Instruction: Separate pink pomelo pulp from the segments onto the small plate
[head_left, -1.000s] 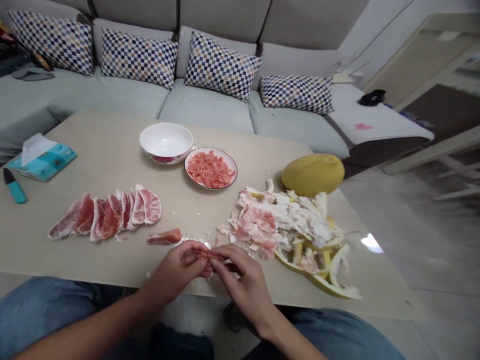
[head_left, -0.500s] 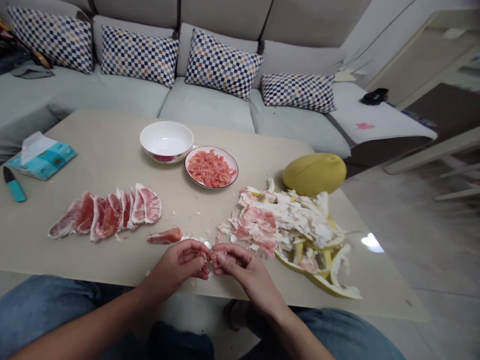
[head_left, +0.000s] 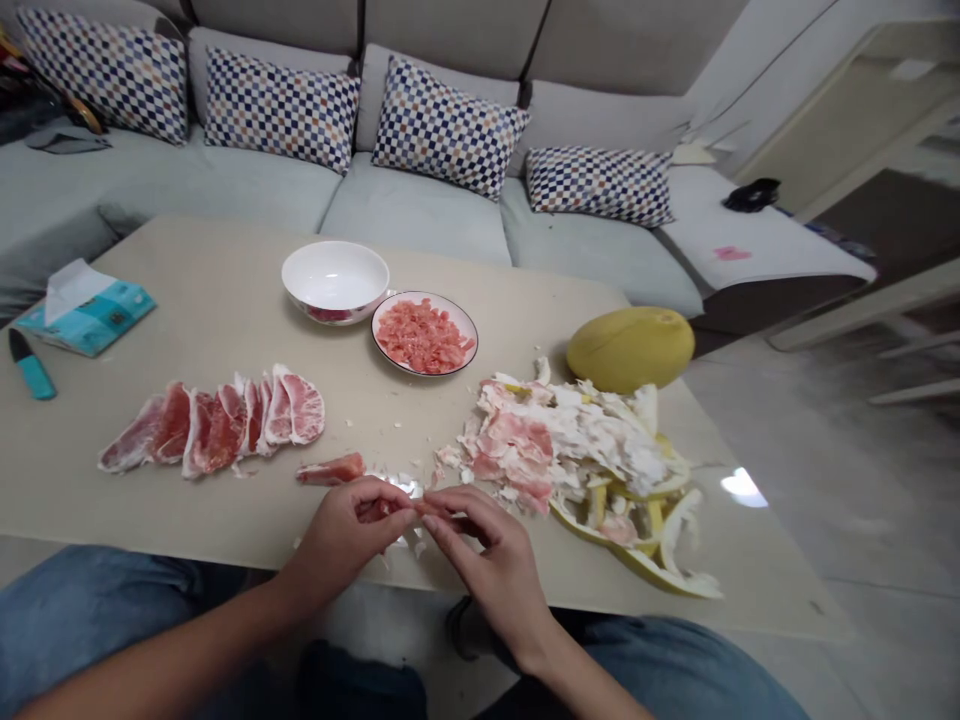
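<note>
My left hand (head_left: 346, 538) and my right hand (head_left: 491, 558) meet over the near edge of the beige table (head_left: 225, 290). Both pinch a small pink piece of pomelo flesh (head_left: 375, 510) between their fingertips. One peeled pink segment (head_left: 331, 468) lies just beyond my left hand. A row of pomelo segments (head_left: 214, 425) lies to the left. Behind stands a plate of small pink pomelo bits (head_left: 424, 335) and a white bowl (head_left: 335, 281). A heap of white and yellow peel (head_left: 592, 460) lies right of my hands.
A whole yellow-green pomelo (head_left: 631, 349) rests at the table's right edge. A teal tissue pack (head_left: 82, 312) and a teal-handled knife (head_left: 30, 366) lie far left. A grey sofa with checked cushions (head_left: 442, 128) runs behind the table. My knees in jeans sit below.
My fingers have shifted on the pomelo piece; the right hand's fingers have stretched out a little and the left hand now covers more of the piece. Nothing else has moved.
</note>
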